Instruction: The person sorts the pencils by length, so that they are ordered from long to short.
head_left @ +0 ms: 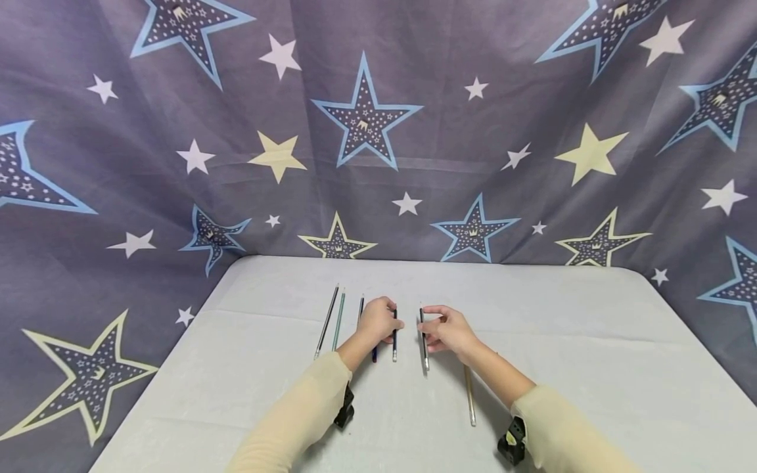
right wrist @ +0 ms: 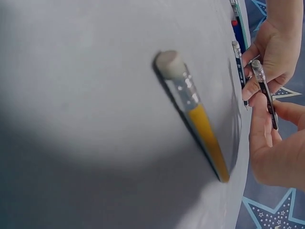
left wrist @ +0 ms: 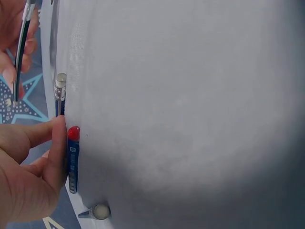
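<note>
My left hand pinches a dark pencil with a white eraser, which lies on or close to the white table. Just right of it, my right hand holds another dark pencil between thumb and fingers, its eraser end toward me; in the right wrist view this pencil appears raised off the cloth. Beside the left hand lies a blue pencil with a red end, partly hidden by that hand in the head view. A yellow pencil with an eraser lies below the right forearm.
Farther left on the table lie a black pencil and a green pencil, roughly side by side. A dark curtain with stars hangs behind the table's far edge.
</note>
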A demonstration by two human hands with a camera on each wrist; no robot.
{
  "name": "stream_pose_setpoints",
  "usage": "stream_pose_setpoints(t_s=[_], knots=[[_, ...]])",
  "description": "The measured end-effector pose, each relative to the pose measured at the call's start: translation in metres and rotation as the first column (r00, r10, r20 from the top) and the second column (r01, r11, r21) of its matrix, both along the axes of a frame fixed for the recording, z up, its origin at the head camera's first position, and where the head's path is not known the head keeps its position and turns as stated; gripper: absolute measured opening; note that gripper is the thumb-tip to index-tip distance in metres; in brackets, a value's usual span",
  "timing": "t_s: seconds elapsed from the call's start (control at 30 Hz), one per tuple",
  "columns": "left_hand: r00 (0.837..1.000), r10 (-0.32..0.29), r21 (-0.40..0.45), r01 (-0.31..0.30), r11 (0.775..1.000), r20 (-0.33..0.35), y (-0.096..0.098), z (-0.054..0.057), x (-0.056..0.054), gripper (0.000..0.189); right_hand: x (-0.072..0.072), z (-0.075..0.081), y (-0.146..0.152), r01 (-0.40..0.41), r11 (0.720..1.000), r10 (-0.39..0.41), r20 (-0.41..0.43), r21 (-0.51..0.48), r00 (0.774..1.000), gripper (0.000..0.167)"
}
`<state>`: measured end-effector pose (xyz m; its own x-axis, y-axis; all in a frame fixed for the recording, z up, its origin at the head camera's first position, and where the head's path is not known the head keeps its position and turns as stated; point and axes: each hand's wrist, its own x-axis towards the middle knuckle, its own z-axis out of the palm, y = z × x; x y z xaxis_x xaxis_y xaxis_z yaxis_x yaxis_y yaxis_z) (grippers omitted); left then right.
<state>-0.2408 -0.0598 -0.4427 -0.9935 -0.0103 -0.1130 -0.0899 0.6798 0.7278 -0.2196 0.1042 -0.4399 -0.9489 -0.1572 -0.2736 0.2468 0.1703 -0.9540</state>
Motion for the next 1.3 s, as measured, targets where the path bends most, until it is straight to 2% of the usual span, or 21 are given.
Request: stream_pose_setpoints(t_s=[0.57,0.9,1.13,1.3], knots=[[1.000,-0.008,-0.021,0.008,1.000,0.005,0.000,-0.001,-0.001,0.039,-0.010,-0.008,-0.018,-0.005,1.000,0.005,0.004,0.008,1.000,0.045],[1.000,0.007,-0.014,-0.006,1.000,0.015,0.001,-0.002,-0.002,0.040,-0.015,-0.014,-0.025,0.025,1.000,-0.025,-0.013,0.003,1.000,0.046],[1.000,0.008,-0.016,-0.008,1.000,0.007,0.000,-0.002,-0.002,0.039,-0.017,-0.013,-0.027,0.053,0.994,-0.045,-0.081,0.097,0.996,0.045],[1.000,0.006,-0.011,-0.006,1.000,0.002,0.000,-0.001,-0.002,0.040,-0.016,-0.014,-0.030,0.046,0.980,-0.021,-0.129,0.194,0.991,0.045]])
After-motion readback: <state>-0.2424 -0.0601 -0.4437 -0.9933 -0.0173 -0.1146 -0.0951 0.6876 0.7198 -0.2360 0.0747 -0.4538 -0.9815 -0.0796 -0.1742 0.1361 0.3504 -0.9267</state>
